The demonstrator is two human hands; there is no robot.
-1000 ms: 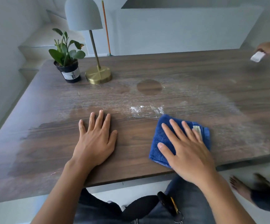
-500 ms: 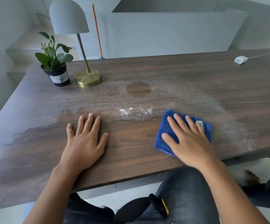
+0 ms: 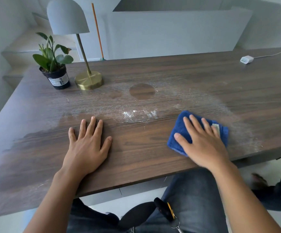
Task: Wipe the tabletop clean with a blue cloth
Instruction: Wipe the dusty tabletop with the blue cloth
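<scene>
The left hand (image 3: pixel 87 145) stays flat, fingers spread, on the wiped patch of the worktop (image 3: pixel 136 158). White powder (image 3: pixel 139 113) lies at its one o'clock. The right hand (image 3: pixel 202 140), fingers straight, has slid the blue cloth (image 3: pixel 180 130) rightward, toward the dusty three o'clock side; much dust remains.

A home room: wooden table (image 3: pixel 170 73), potted plant (image 3: pixel 52 64), brass-footed lamp (image 3: pixel 79 52), staircase (image 3: pixel 18 52) behind.
</scene>
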